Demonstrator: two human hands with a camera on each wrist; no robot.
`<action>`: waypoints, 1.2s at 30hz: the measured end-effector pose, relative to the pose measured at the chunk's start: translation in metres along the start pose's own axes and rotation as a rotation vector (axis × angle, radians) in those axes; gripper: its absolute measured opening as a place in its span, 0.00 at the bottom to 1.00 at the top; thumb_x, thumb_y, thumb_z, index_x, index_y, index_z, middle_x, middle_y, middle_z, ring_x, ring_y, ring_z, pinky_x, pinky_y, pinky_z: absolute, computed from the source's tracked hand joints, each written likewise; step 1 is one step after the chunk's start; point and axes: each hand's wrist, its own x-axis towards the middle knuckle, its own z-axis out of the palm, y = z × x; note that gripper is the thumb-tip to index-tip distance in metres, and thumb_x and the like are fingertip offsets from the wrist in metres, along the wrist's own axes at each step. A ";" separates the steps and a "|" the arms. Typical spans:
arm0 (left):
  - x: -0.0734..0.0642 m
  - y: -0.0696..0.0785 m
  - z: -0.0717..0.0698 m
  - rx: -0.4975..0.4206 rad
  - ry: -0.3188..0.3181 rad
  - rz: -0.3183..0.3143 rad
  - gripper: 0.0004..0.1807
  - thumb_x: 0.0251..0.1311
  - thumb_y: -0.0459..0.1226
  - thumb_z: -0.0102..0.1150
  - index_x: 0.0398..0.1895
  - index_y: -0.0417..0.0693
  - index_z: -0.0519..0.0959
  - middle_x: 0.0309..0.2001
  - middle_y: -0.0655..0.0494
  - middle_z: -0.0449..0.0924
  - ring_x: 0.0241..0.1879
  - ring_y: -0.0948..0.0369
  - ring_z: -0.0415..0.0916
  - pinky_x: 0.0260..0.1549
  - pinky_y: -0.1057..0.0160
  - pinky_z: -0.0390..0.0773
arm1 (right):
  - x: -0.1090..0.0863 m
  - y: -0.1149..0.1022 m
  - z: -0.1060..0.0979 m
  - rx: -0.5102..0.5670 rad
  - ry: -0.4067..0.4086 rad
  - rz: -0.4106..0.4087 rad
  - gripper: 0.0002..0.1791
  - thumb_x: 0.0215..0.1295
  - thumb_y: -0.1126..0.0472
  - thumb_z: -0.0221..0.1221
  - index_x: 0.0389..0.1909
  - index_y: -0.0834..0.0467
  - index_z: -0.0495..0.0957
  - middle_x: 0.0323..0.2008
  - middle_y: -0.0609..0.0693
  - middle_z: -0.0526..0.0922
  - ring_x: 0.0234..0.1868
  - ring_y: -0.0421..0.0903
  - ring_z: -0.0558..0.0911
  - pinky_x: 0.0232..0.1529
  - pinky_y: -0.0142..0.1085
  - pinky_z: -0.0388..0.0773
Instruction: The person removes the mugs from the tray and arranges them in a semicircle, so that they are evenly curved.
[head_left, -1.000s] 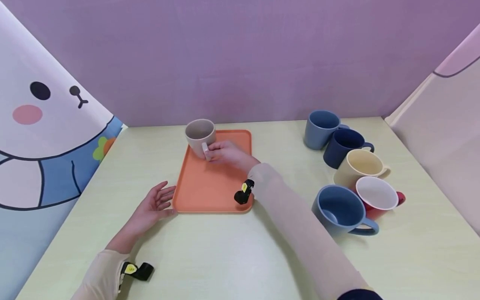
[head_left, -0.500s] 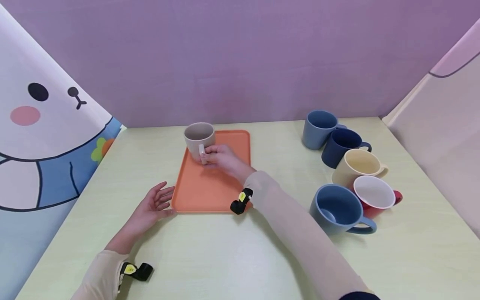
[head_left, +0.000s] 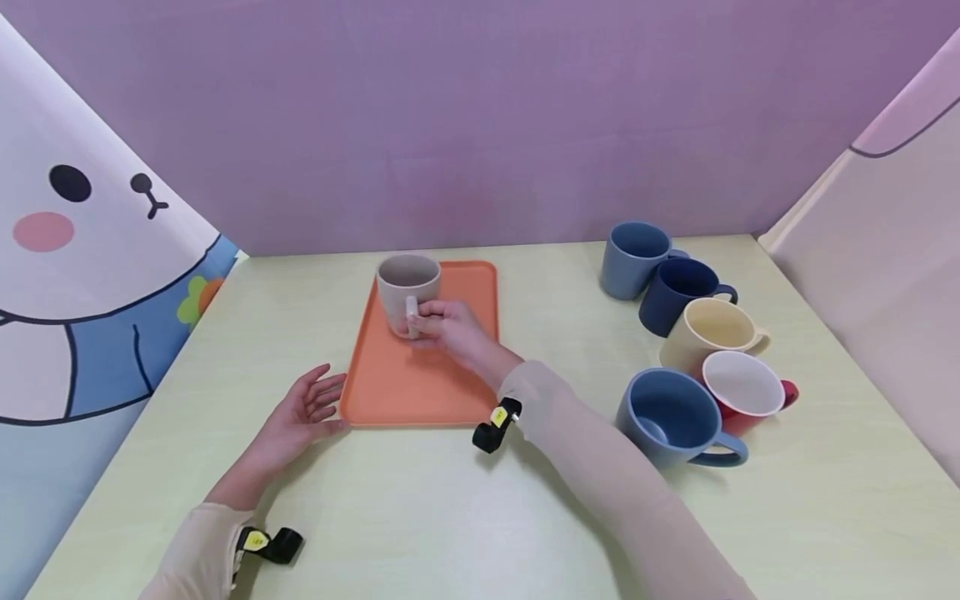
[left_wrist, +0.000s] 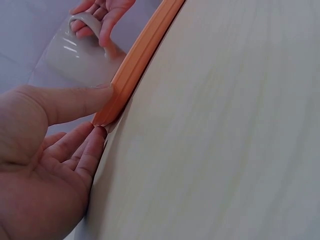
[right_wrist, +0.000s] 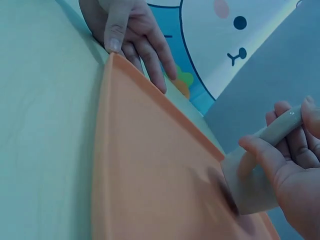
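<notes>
My right hand [head_left: 459, 335] pinches the handle of a pale grey-beige mug [head_left: 396, 292], which is upright over the far left part of an orange tray [head_left: 431, 387]. In the right wrist view the mug's base [right_wrist: 252, 202] sits close over the tray, with a dark shadow beside it. My left hand [head_left: 296, 417] is at the tray's near left corner, its fingers loosely straight along the left side. The left wrist view has the thumb [left_wrist: 82, 102] touching the tray's rim [left_wrist: 137, 60].
To the right stand several mugs: a blue one [head_left: 633, 271], a navy one [head_left: 660, 308], a cream one [head_left: 686, 342], a red one with a white inside [head_left: 742, 383] and a large blue one [head_left: 652, 437]. A purple backdrop [head_left: 480, 125] rises behind the table [head_left: 420, 508].
My right hand has brought the mug nearer and slightly to the right, further over the tray. The left hand keeps its place at the tray's corner.
</notes>
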 end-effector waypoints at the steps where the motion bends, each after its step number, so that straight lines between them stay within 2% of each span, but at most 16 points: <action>1: 0.000 0.000 0.000 0.001 -0.001 0.001 0.48 0.59 0.19 0.59 0.76 0.31 0.40 0.72 0.28 0.54 0.57 0.77 0.67 0.53 0.77 0.71 | -0.002 0.000 0.000 0.010 0.003 -0.009 0.09 0.70 0.77 0.51 0.47 0.79 0.71 0.46 0.64 0.79 0.57 0.68 0.77 0.58 0.56 0.74; 6: -0.001 0.000 0.000 -0.006 -0.006 0.005 0.48 0.59 0.19 0.59 0.76 0.31 0.40 0.72 0.27 0.53 0.57 0.77 0.67 0.54 0.77 0.71 | -0.013 -0.001 0.003 0.040 0.024 -0.066 0.05 0.69 0.78 0.50 0.42 0.78 0.71 0.51 0.74 0.77 0.59 0.74 0.72 0.59 0.59 0.72; 9: -0.001 0.001 -0.001 -0.007 -0.004 0.007 0.48 0.59 0.19 0.59 0.76 0.30 0.40 0.72 0.27 0.53 0.57 0.78 0.67 0.54 0.78 0.70 | -0.021 -0.003 0.006 0.032 0.039 -0.095 0.06 0.69 0.79 0.50 0.42 0.81 0.70 0.55 0.77 0.74 0.59 0.73 0.72 0.57 0.56 0.75; 13: -0.002 0.002 -0.001 -0.006 -0.003 0.016 0.48 0.59 0.19 0.59 0.76 0.30 0.40 0.72 0.26 0.53 0.57 0.78 0.67 0.54 0.78 0.70 | -0.031 -0.003 0.008 0.020 0.065 -0.109 0.07 0.68 0.79 0.51 0.43 0.82 0.70 0.53 0.75 0.76 0.58 0.72 0.74 0.53 0.51 0.80; 17: -0.002 0.002 -0.001 -0.007 -0.004 0.021 0.48 0.59 0.19 0.59 0.76 0.29 0.40 0.71 0.25 0.53 0.57 0.79 0.67 0.54 0.78 0.70 | -0.041 -0.001 0.008 0.018 0.075 -0.125 0.08 0.67 0.79 0.52 0.44 0.83 0.70 0.48 0.70 0.80 0.58 0.73 0.74 0.53 0.53 0.79; 21: -0.002 0.001 -0.001 -0.008 -0.003 0.025 0.48 0.58 0.18 0.58 0.76 0.29 0.40 0.71 0.25 0.52 0.57 0.79 0.67 0.54 0.78 0.70 | -0.052 0.000 0.009 0.014 0.088 -0.157 0.09 0.66 0.79 0.53 0.45 0.82 0.72 0.43 0.67 0.83 0.50 0.63 0.83 0.53 0.52 0.79; 24: -0.002 0.002 -0.002 -0.010 -0.006 0.027 0.48 0.59 0.18 0.58 0.76 0.29 0.40 0.71 0.25 0.52 0.57 0.79 0.67 0.54 0.78 0.70 | -0.061 0.001 0.010 0.002 0.101 -0.184 0.09 0.65 0.79 0.55 0.44 0.82 0.72 0.40 0.66 0.84 0.45 0.56 0.86 0.52 0.51 0.80; 30: -0.003 0.002 -0.002 -0.010 -0.011 0.031 0.48 0.59 0.18 0.58 0.76 0.29 0.40 0.71 0.25 0.52 0.57 0.79 0.67 0.54 0.78 0.70 | -0.078 0.001 0.010 -0.025 0.141 -0.210 0.07 0.65 0.79 0.55 0.41 0.81 0.73 0.44 0.74 0.81 0.47 0.59 0.85 0.50 0.48 0.82; 32: -0.003 0.003 -0.002 -0.008 -0.012 0.034 0.48 0.59 0.18 0.58 0.76 0.29 0.40 0.71 0.24 0.52 0.57 0.79 0.67 0.54 0.78 0.70 | -0.083 0.002 0.009 -0.030 0.147 -0.216 0.07 0.65 0.79 0.56 0.40 0.81 0.73 0.45 0.75 0.81 0.47 0.58 0.86 0.51 0.50 0.81; 36: -0.003 0.003 -0.001 -0.008 -0.012 0.035 0.47 0.59 0.18 0.58 0.76 0.29 0.40 0.71 0.24 0.52 0.56 0.79 0.67 0.54 0.78 0.71 | -0.094 0.004 0.007 -0.042 0.146 -0.237 0.07 0.64 0.79 0.56 0.40 0.82 0.73 0.44 0.74 0.81 0.50 0.63 0.83 0.53 0.54 0.78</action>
